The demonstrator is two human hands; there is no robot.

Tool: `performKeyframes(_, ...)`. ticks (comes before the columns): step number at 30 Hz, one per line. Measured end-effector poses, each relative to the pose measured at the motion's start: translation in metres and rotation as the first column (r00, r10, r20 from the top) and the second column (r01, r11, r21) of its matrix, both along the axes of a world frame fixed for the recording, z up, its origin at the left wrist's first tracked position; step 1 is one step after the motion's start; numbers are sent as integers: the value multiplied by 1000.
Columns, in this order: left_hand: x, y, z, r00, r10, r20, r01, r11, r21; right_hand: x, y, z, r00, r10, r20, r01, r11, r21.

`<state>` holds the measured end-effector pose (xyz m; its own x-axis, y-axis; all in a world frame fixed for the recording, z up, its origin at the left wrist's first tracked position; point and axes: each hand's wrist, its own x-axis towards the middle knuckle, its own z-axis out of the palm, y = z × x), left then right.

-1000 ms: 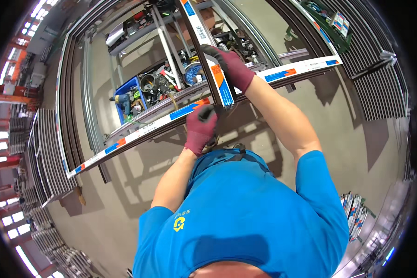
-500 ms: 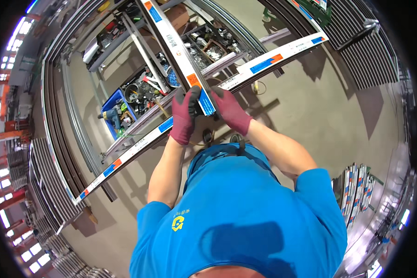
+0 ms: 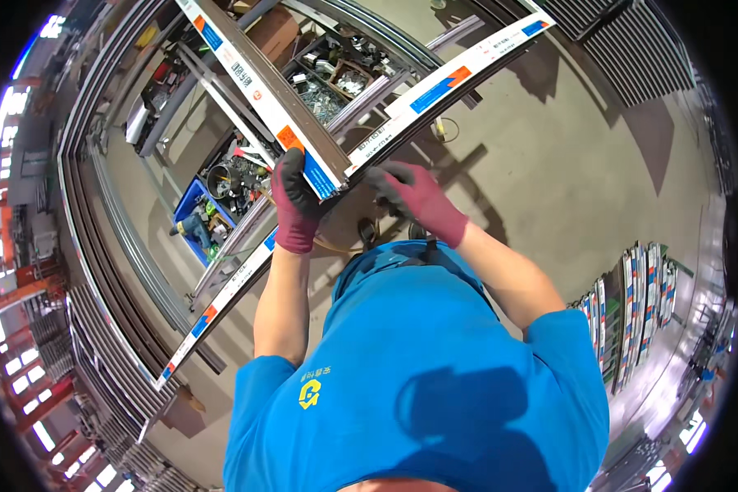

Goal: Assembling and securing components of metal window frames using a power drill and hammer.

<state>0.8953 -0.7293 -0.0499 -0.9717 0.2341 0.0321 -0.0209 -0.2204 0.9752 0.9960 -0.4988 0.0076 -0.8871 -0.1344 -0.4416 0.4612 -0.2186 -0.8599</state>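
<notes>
A long profile bar (image 3: 258, 94), brown with white, blue and orange film on one face, runs away from me. Its near end meets a crosswise filmed profile (image 3: 422, 100) of the frame. My left hand (image 3: 295, 205), in a maroon glove with dark fingers, is closed round the bar's near end, with the thumb along its left edge. Just right of that end, my right hand (image 3: 418, 199), gloved the same way, is apart from the bar. Its fingers are bent and drawn together by the corner; whatever they may hold is hidden.
Under the frame sit bins of metal fittings (image 3: 353, 79) and a blue crate (image 3: 190, 199) with a power drill (image 3: 193, 227). Long dark profiles (image 3: 98, 271) lie at the left. Stacked profiles stand at the far right (image 3: 631, 49) and lower right (image 3: 631, 303).
My right hand has come off the bar and moved slightly right. The bar's near end has shifted left and turned, showing its brown side, with my left hand still on it.
</notes>
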Motion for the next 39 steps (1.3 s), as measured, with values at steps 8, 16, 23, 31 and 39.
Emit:
performKeyframes(8,13,27,42,933,78,352,-158,966,203,-29,-34,-18,1000,-6,30,6,1000,-12)
performKeyframes(16,5,23,23,975,-71,209,22,974,226,-20,-7,-41,1000,27,6,-25,984,-178)
performKeyframes(23,-8,5,-9,959,-43,279,-15,979,204,11,53,-34,969,235,-75,-48,479,876)
performKeyframes(31,-5,-4,-16,863,-123,-490,-160,853,-496,-31,-9,44,391,428,-814,439,691,574)
performKeyframes(39,-9,24,39,992,123,-27,-126,973,-192,-86,-15,38,637,442,-632,120,753,647)
